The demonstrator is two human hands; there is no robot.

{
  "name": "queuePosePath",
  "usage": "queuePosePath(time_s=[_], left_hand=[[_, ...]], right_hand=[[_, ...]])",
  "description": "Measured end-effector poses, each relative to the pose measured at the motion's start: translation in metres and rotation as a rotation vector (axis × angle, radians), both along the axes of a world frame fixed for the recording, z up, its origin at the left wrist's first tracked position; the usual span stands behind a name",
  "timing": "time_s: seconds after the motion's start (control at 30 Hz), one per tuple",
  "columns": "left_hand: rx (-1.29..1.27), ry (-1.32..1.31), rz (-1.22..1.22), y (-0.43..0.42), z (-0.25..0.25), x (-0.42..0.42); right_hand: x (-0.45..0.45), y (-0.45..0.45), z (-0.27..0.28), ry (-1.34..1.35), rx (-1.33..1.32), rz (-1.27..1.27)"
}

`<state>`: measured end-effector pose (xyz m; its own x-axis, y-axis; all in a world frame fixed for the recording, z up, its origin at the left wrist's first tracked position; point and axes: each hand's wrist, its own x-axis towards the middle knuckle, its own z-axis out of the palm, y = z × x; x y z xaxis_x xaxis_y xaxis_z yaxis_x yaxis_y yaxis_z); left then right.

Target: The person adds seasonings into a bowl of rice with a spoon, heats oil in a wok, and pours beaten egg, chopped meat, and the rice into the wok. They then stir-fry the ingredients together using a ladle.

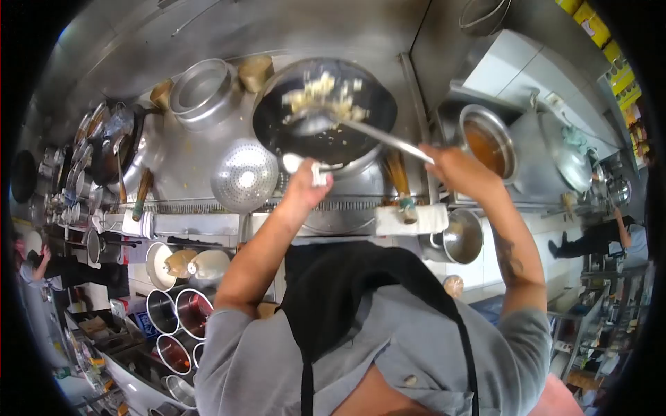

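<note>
A dark wok sits on the stove, tilted, with pale diced food tossed up and blurred in its upper part. My right hand is closed round the long handle of a metal ladle, whose blurred bowl is over the wok beside the food. At the wok's near edge my left hand grips a white cloth against the wok's rim or handle; the exact grip is partly hidden by the fingers.
A perforated strainer lies left of the wok. Stacked metal bowls stand behind it. On the right are a pot of orange-brown liquid, a folded towel and a metal pot. Other people stand at the far sides.
</note>
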<state>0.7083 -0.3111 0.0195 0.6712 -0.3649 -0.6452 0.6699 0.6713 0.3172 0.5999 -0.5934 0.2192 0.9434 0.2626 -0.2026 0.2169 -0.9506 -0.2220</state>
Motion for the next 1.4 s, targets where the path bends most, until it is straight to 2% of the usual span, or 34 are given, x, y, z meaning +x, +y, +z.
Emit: queuePosePath(time_s=[0.07,0.1,0.13,0.2,0.23,0.33,0.4,0.43,0.5,0.57,0.6,0.63,0.7,0.77,0.83,0.9,1.0,1.1,1.2,1.23,1.33,1.4], left_hand=[[0.095,-0.011,-0.036,-0.003,0.037,-0.030],[0.020,-0.082,-0.136,-0.001,0.048,-0.037],[0.037,-0.039,-0.099,0.000,0.049,-0.030],[0.072,0.063,-0.038,-0.003,0.049,-0.009],[-0.005,0.054,-0.070,-0.002,0.031,0.007],[0.045,-0.056,-0.086,-0.001,-0.064,-0.031],[0.159,-0.069,-0.119,0.006,-0.052,-0.076],[0.165,-0.095,-0.121,0.004,-0.046,-0.065],[0.188,-0.101,-0.118,0.008,-0.045,-0.060],[0.058,-0.071,-0.024,0.008,-0.066,0.006],[0.097,-0.093,-0.013,0.007,-0.045,0.025],[0.152,-0.124,-0.043,0.006,-0.046,0.041],[0.182,-0.142,-0.097,0.002,-0.085,0.065],[0.219,-0.124,-0.100,0.000,-0.091,0.069],[0.215,-0.124,-0.099,-0.002,-0.089,0.068],[0.193,-0.103,-0.111,-0.001,-0.091,0.070],[0.193,-0.085,-0.118,-0.002,-0.091,0.065],[0.199,-0.096,-0.096,-0.002,-0.091,0.068],[0.209,-0.107,-0.067,-0.003,-0.089,0.063],[0.187,-0.108,-0.071,-0.003,-0.088,0.064],[0.229,-0.091,-0.049,-0.003,-0.074,0.064],[0.226,-0.084,-0.053,-0.006,-0.073,0.059]], right_hand=[[-0.008,-0.027,-0.006,0.028,0.081,0.118],[-0.005,-0.038,-0.012,0.028,0.088,0.148],[-0.003,-0.043,-0.017,0.039,0.096,0.177],[0.014,-0.028,-0.023,0.123,0.128,0.033],[0.021,-0.011,-0.025,0.111,0.068,-0.061],[0.044,-0.016,-0.111,-0.284,-0.059,-0.029],[0.029,-0.020,-0.101,-0.420,0.025,-0.072],[0.023,-0.021,-0.096,-0.480,0.067,-0.084],[0.012,-0.009,-0.067,-0.349,0.395,-0.289],[0.003,0.006,-0.033,-0.190,0.765,-0.414],[0.002,0.014,-0.015,-0.114,0.969,-0.431],[0.003,0.021,-0.007,-0.033,1.170,-0.448],[0.014,0.034,-0.006,0.105,1.519,-0.394],[0.030,0.046,-0.017,0.291,1.814,-0.323],[0.049,0.049,-0.067,0.474,1.966,-0.268],[0.058,0.064,-0.109,0.546,1.927,-0.598],[0.097,0.052,-0.191,0.847,1.775,-0.845],[0.095,0.063,-0.151,0.695,1.614,-0.751],[0.076,0.065,-0.117,0.653,1.661,-0.671],[0.074,0.060,-0.119,0.695,1.724,-0.610],[0.081,0.053,-0.148,0.795,1.726,-0.696],[0.095,0.049,-0.171,0.685,1.494,-0.797]])
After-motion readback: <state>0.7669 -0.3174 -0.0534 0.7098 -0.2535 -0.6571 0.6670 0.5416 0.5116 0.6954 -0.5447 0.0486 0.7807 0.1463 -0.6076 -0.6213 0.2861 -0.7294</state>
